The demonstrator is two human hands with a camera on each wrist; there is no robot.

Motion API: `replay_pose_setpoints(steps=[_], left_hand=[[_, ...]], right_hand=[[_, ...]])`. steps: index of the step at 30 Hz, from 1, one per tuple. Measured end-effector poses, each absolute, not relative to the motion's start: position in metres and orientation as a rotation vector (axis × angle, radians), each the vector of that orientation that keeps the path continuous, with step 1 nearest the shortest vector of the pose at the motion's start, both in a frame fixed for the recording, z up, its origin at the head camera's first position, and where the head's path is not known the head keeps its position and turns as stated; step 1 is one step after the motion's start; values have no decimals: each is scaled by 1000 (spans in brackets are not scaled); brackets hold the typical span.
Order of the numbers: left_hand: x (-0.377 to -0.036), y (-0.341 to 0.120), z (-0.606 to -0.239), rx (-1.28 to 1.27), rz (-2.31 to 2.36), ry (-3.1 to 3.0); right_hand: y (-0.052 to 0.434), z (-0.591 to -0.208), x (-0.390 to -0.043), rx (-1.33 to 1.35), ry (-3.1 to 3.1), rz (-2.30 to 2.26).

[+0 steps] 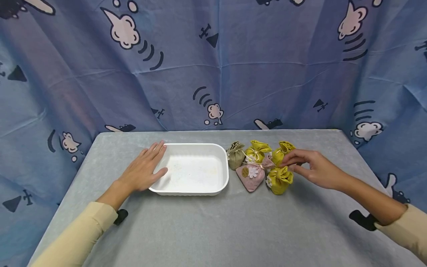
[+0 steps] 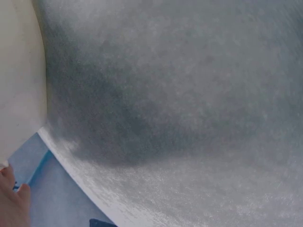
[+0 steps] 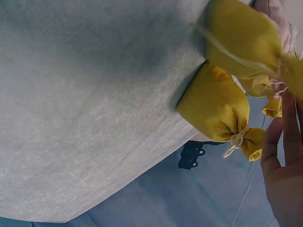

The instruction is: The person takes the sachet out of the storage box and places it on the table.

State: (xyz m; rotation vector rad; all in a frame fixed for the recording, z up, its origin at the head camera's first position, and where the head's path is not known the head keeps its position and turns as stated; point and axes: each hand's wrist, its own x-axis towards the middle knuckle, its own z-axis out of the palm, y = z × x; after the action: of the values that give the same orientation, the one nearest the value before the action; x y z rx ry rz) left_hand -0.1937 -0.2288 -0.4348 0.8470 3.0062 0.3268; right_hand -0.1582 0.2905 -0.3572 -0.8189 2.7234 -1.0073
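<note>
My left hand [image 1: 143, 168] lies with fairly straight fingers over the left rim of a white rectangular tray [image 1: 195, 193]. The left wrist view catches only part of that hand [image 2: 14, 201], below the tray's pale wall [image 2: 21, 71]. On the right, my right hand [image 1: 313, 168] pinches the gathered top of the front yellow drawstring pouch [image 1: 278, 183]. From the right wrist, this pouch [image 3: 241, 38] appears with fingers [image 3: 291, 127] at its neck. Another yellow pouch [image 3: 215, 101], its cord tied in a bow, sits beside it.
Against the tray's right side stands an olive-green pouch [image 1: 235, 155]. A yellow pouch [image 1: 257, 151] and a pink pouch [image 1: 251, 177] with a white flower cluster there, with another yellow one [image 1: 283, 149] behind. A blue patterned curtain [image 1: 180, 74] hangs behind the grey-covered table [image 1: 207, 230].
</note>
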Motion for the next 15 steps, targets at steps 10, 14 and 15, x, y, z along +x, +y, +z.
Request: replay_pose_setpoints(steps=[10, 14, 15], left_hand=[[-193, -229, -430, 825, 307, 2979], [-193, -229, -425, 822, 299, 2968], [-192, -229, -423, 821, 298, 2965]], right_hand=[[286, -356, -156, -762, 2720, -943], [285, -354, -157, -758, 2706, -935], [285, -353, -157, -761, 2703, -930]])
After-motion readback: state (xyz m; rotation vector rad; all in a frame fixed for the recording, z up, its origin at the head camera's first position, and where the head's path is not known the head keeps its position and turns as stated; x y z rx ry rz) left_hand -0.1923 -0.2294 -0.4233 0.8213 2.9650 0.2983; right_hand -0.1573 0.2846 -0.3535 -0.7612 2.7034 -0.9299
